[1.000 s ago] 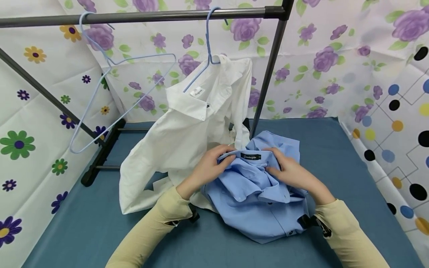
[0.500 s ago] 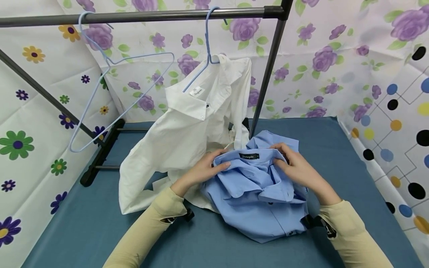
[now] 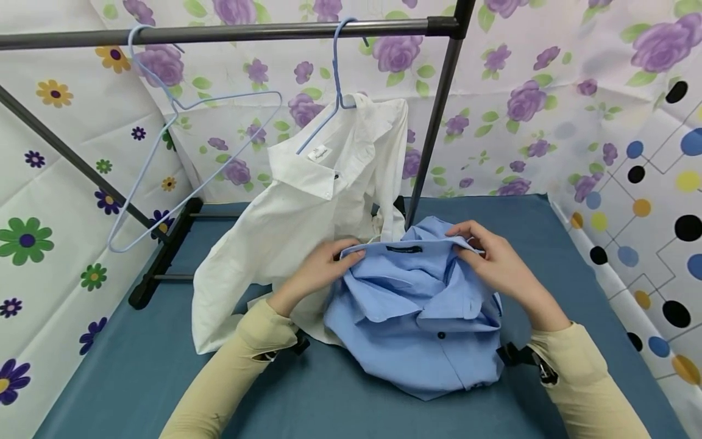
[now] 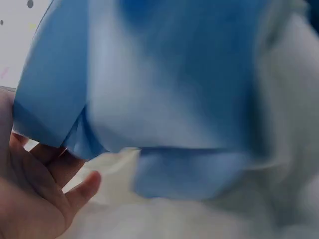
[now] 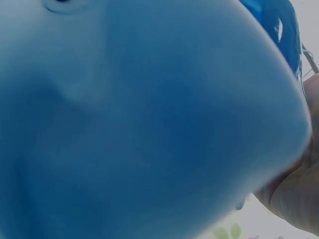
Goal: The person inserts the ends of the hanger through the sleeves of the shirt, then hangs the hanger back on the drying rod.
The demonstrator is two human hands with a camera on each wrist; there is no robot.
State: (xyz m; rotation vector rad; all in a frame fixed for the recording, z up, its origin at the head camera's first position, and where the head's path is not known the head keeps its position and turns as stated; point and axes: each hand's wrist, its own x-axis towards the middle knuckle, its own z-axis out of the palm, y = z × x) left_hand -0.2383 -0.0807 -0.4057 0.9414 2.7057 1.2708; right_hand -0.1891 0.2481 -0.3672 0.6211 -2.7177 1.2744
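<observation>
A blue button-up shirt (image 3: 395,341) lies bunched on the blue-covered table, its collar raised between two hands. The left hand (image 3: 320,268) pinches the collar's left end between thumb and fingers. At the other end, the right hand (image 3: 496,259) pinches the collar with the thumb in front. A dark label shows inside the neck. In the left wrist view, the left hand (image 4: 37,189) is at the edge of the blue cloth. Blue cloth fills most of the right wrist view, hiding much of the right hand (image 5: 299,194).
Behind the left hand, a white shirt (image 3: 296,213) hangs from a blue hanger (image 3: 337,67) on a dark rail (image 3: 236,33). A bare blue hanger (image 3: 128,201) hangs farther left. The rack's black foot (image 3: 164,256) stands on the table (image 3: 554,268). Patterned sheets surround the table.
Both hands have moved apart along the collar, left hand leftward and right hand rightward, spreading it wider. The neck label has tilted and shows less. The view has shifted slightly.
</observation>
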